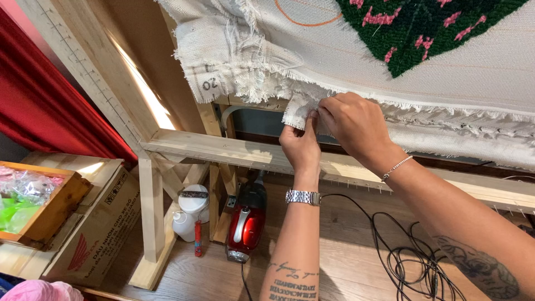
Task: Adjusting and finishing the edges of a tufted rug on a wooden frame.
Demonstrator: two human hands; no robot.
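Both the left hand and the right hand pinch the frayed cloth edge at the wooden frame's lower rail, fingers closed, holding it taut.

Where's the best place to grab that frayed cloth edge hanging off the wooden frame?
Probably the loose corner flap, pinched from below between thumb and fingers, as the left hand and right hand do. It hangs free under the frame's wooden rail; the rest lies stretched flat.
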